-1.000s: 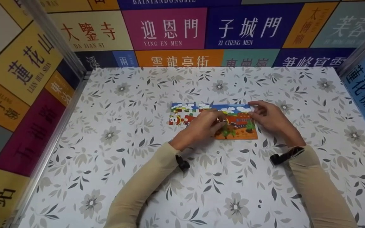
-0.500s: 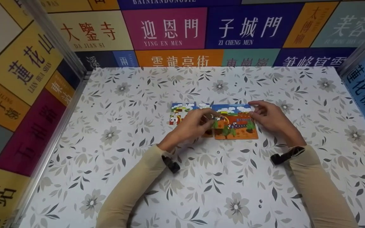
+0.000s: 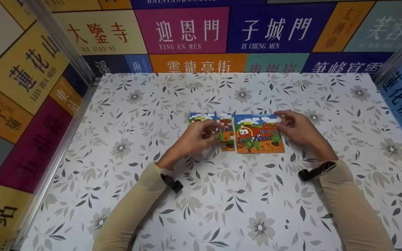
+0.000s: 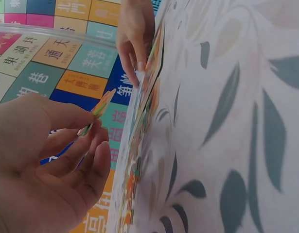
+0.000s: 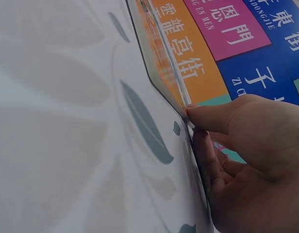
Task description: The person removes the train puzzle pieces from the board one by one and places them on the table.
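My left hand (image 3: 193, 137) pinches a small jigsaw piece (image 4: 101, 110) between thumb and fingers, raised off the table in the left wrist view. Below and behind it lies a partly assembled jigsaw puzzle (image 3: 227, 118) with sky, clouds and red train parts. The hand covers much of its lower left. Just right of the puzzle is a picture card (image 3: 258, 130) showing a red train with a face, green cactuses and orange ground. My right hand (image 3: 297, 127) holds this card's right edge by its upper corner, thumb and fingers pinching it in the right wrist view.
The table (image 3: 260, 195) wears a white cloth printed with grey leaves and flowers. Panels with coloured blocks and large characters (image 3: 187, 31) stand along its back and both sides. A black wrist camera (image 3: 171, 183) sits on the left sleeve, another (image 3: 307, 174) on the right.
My left hand has moved left, off the picture card and over the puzzle, carrying the jigsaw piece. The train's face on the card is now uncovered. My right hand stays at the card's edge.
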`<state>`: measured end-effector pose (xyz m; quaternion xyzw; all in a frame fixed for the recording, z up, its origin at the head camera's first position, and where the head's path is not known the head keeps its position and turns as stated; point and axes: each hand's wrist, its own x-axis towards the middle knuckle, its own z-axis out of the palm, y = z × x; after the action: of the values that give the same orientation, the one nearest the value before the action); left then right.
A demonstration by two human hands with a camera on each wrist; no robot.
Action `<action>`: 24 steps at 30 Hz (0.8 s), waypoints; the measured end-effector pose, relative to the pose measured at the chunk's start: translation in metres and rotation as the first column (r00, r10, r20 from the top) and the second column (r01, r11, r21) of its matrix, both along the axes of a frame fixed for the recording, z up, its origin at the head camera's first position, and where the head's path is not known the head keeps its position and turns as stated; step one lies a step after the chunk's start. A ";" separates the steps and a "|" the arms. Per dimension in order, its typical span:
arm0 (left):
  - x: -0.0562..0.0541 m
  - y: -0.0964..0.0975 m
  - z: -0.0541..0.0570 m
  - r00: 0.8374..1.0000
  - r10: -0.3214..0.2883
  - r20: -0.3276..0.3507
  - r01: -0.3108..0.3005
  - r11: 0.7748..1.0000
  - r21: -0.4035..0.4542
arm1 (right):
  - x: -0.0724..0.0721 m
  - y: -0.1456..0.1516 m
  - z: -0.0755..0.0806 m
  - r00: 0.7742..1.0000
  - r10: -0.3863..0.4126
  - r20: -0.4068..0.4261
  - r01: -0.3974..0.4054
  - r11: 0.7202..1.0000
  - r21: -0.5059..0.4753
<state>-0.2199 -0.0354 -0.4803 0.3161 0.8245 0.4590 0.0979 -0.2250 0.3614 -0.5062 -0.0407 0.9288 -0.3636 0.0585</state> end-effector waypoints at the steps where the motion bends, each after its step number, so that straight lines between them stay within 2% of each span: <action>1: 0.000 -0.002 -0.001 1.000 0.000 -0.007 0.000 1.000 -0.006 | 0.001 0.000 0.000 1.000 0.001 0.000 -0.001 1.000 -0.001; 4: 0.003 -0.009 -0.002 1.000 0.004 -0.016 -0.004 0.999 -0.034 | 0.002 0.000 0.000 1.000 -0.003 0.003 0.003 1.000 -0.001; 9: 0.006 -0.019 -0.005 0.999 0.035 0.024 -0.033 0.996 -0.087 | 0.002 0.000 0.000 1.000 -0.010 0.007 0.010 1.000 0.004; 13: 0.006 -0.024 -0.007 0.998 0.031 0.049 -0.024 0.991 -0.129 | 0.001 -0.001 -0.001 1.000 -0.022 0.017 0.022 1.000 -0.003; 19: 0.004 -0.030 -0.007 1.000 -0.009 0.025 0.014 0.980 -0.200 | 0.001 -0.001 0.000 0.999 -0.026 0.034 0.026 1.000 -0.004; 24: 0.004 -0.032 -0.004 1.000 -0.006 0.000 0.006 0.967 -0.253 | 0.001 0.000 0.002 0.999 -0.020 0.049 0.020 1.000 -0.001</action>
<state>-0.2157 -0.0679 -0.4847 0.3037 0.8755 0.3495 0.1386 -0.2240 0.3609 -0.5046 -0.0227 0.9272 -0.3657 0.0778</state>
